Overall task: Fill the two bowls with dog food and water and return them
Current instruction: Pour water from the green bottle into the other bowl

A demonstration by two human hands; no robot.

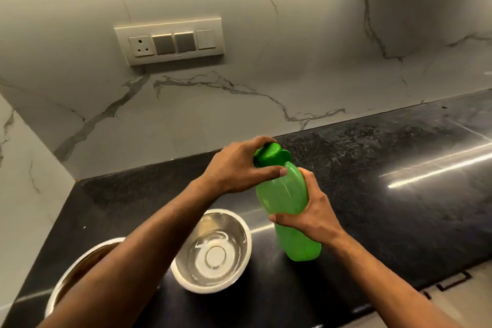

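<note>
A green plastic bottle (286,192) stands upright on the black counter (399,194). My right hand (310,217) grips its body. My left hand (239,165) is closed around its darker green cap (270,154). To the left of the bottle sits a steel bowl (213,250) with clear water in it. A second steel bowl (80,263) at the lower left has brown content and is mostly hidden under my left forearm.
A marble-patterned wall runs behind the counter and along its left side. A switch panel (170,44) with a socket is on the wall. The counter's front edge runs along the lower right, with drawer handles (452,281) below it.
</note>
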